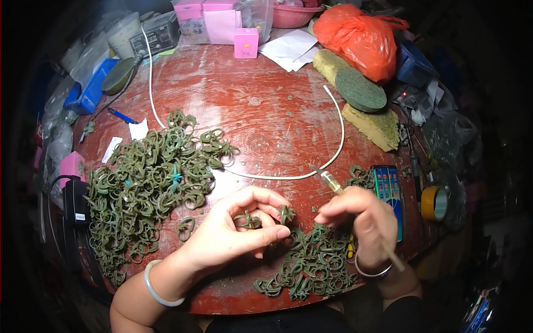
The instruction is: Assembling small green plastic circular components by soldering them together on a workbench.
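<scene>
Both my hands are over the front half of a red wooden table. My left hand (244, 222) pinches a small dark green ring (285, 214) with a flower-like top between thumb and fingertips. A second green ring (251, 221) is tucked inside the same hand. To the right, my right hand (363, 222) is closed around a slim tool (331, 181) with a pale yellowish handle and a pointed metal tip. The tip points away to the upper left, apart from the rings. Its rear end sticks out below the hand. Under and between my hands lies a smaller heap of green rings (316, 261).
A larger heap of green rings (150, 188) covers the left side. A white cable (266, 177) loops across the middle. A phone (388, 194), a tape roll (434, 203), sponge pads (361, 89) and a red plastic bag (355, 39) line the right. Pink boxes (246, 43) stand at the back.
</scene>
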Motion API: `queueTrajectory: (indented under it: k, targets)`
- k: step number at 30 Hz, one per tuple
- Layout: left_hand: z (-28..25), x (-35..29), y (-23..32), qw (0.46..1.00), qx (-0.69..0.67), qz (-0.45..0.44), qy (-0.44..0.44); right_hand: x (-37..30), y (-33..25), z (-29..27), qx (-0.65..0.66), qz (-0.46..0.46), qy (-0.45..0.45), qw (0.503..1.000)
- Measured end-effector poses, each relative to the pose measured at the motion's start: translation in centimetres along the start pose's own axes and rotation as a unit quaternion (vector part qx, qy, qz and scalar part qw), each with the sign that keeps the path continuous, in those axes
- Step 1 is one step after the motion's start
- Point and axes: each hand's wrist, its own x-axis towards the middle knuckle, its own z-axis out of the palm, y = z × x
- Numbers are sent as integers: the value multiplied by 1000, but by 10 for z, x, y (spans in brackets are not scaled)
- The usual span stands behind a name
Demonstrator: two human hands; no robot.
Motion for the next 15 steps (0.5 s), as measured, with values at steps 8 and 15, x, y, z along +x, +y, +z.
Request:
queueTrajectory:
  k: [8,15]
  targets:
    - [-3,-1,3,1000,26,-10,4,11,4,-4,-165,-149,-34,974]
    - [-3,-1,3,1000,4,-8,11,7,0,0,-118,-69,-23,990]
